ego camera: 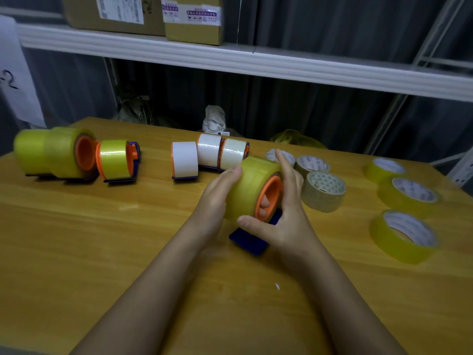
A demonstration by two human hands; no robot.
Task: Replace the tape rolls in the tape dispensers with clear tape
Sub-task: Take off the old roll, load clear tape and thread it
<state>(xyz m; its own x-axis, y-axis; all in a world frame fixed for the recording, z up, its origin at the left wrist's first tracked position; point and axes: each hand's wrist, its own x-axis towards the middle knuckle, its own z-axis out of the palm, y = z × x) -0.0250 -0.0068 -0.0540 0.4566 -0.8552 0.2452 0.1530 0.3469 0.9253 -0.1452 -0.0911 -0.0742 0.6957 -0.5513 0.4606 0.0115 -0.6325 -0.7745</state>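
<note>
Over the middle of the wooden table (107, 226) I hold a tape dispenser with an orange hub (271, 184) and a blue base (249, 243). A yellowish clear tape roll (252, 185) sits on the hub. My left hand (217, 193) grips the roll from the left, thumb on top, and fingertips show inside the hub. My right hand (284, 216) holds the hub side, thumb under the roll and fingers raised along the orange rim.
Three dispensers with yellowish clear tape (114, 158) stand at the left, and three with white tape (184, 158) behind my hands. Brownish loose rolls (323, 190) lie right of the hands, with three clear rolls (403, 237) at the right edge. A shelf with cardboard boxes (194, 19) runs overhead.
</note>
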